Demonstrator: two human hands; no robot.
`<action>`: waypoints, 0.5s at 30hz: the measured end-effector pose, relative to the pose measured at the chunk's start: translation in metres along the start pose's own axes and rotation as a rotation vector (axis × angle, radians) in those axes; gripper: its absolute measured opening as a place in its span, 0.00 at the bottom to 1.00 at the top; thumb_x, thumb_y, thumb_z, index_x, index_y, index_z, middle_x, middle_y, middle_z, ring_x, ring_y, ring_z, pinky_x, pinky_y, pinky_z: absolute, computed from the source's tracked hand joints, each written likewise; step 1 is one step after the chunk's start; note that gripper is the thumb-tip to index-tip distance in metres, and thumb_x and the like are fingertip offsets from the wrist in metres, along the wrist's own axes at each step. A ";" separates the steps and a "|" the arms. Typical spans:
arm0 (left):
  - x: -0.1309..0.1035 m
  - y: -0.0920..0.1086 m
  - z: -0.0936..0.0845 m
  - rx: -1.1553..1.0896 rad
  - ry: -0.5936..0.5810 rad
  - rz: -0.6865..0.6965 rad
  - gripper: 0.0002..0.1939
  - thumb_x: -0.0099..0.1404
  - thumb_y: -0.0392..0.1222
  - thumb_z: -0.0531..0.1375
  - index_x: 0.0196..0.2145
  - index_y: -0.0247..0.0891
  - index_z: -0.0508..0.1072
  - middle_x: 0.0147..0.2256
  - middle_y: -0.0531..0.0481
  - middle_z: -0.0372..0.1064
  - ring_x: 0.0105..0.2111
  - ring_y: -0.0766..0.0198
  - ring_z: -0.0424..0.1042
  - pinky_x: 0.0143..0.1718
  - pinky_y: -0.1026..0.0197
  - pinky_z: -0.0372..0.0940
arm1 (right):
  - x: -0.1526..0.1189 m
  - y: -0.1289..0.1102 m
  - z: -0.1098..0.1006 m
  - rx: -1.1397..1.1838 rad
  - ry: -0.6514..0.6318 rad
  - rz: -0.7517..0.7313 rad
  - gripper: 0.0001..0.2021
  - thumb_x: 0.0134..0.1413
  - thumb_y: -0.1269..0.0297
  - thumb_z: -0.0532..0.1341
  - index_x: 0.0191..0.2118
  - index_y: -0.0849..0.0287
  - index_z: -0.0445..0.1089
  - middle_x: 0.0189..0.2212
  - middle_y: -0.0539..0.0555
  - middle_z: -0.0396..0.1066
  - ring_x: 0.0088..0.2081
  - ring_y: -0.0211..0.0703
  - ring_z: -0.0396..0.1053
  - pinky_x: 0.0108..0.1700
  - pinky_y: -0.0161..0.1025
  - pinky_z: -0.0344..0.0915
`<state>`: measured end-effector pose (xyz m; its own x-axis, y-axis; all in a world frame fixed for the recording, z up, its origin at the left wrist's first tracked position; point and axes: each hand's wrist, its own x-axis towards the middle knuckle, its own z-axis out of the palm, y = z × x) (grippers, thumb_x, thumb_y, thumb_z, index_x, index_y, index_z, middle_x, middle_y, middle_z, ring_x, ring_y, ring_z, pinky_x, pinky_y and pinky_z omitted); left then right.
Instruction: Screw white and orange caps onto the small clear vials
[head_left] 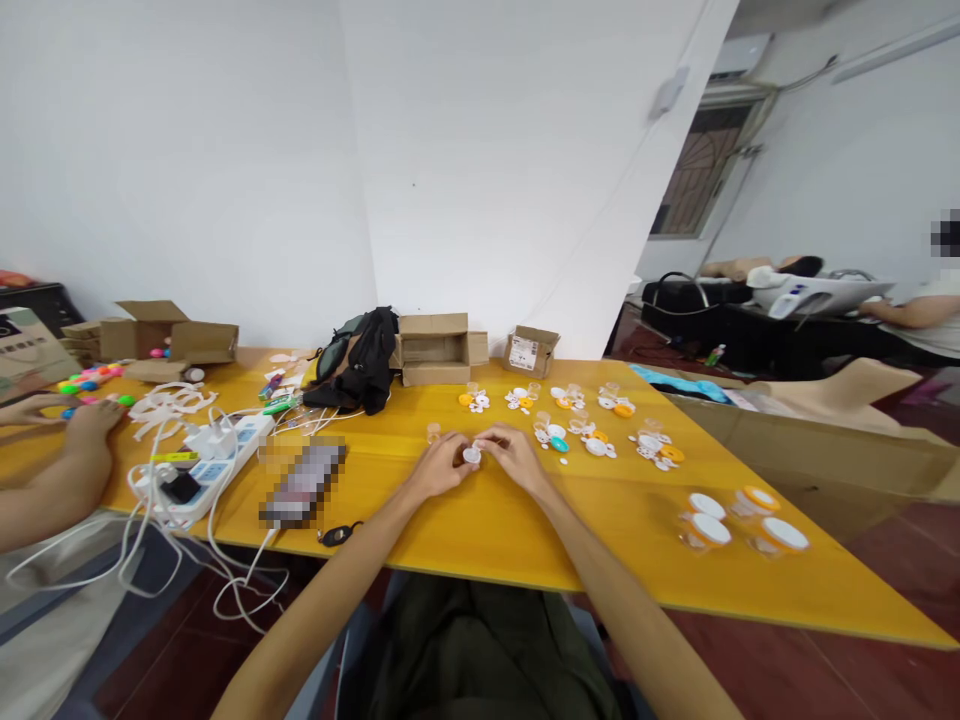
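Note:
My left hand (444, 464) is closed around a small clear and white round piece (472, 455), held low over the yellow table (480, 530). My right hand (511, 455) meets it from the other side, thumb and fingertips pinched together at the piece's upper edge. Whatever those right fingertips grip is too small to make out. Just behind my left hand stands a small clear cup (433, 432). To the right of my hands lie groups of clear cups, small white discs (541, 436), a teal lid (559, 444) and orange rings (672, 454).
Several white-topped, orange-rimmed jars (709, 529) stand at the right front. On the left are a phone (306, 482), a key fob (339, 535) and a power strip (217, 470) with tangled cables. A backpack (360, 355) and cardboard boxes (435, 350) line the wall. Another person's arm (52, 480) rests at far left.

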<state>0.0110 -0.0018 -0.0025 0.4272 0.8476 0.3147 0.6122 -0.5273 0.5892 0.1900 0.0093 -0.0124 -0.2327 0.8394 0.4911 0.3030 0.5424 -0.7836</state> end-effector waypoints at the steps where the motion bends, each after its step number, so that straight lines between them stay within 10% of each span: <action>1: 0.000 -0.001 0.000 -0.006 -0.003 0.003 0.04 0.57 0.37 0.62 0.32 0.39 0.70 0.30 0.53 0.66 0.31 0.62 0.65 0.36 0.61 0.60 | 0.000 0.000 0.000 -0.008 -0.004 -0.011 0.08 0.53 0.64 0.61 0.28 0.56 0.77 0.27 0.52 0.75 0.31 0.43 0.71 0.36 0.39 0.67; 15: 0.004 -0.010 0.002 -0.121 -0.004 -0.012 0.08 0.56 0.39 0.62 0.35 0.39 0.72 0.28 0.56 0.65 0.25 0.67 0.60 0.31 0.64 0.59 | 0.000 -0.001 0.009 -0.083 -0.001 -0.031 0.05 0.53 0.65 0.63 0.28 0.57 0.74 0.27 0.51 0.75 0.31 0.42 0.70 0.37 0.38 0.65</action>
<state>0.0074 0.0070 -0.0087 0.4231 0.8533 0.3047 0.5322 -0.5062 0.6786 0.1814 0.0079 -0.0148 -0.2441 0.8220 0.5145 0.3713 0.5694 -0.7335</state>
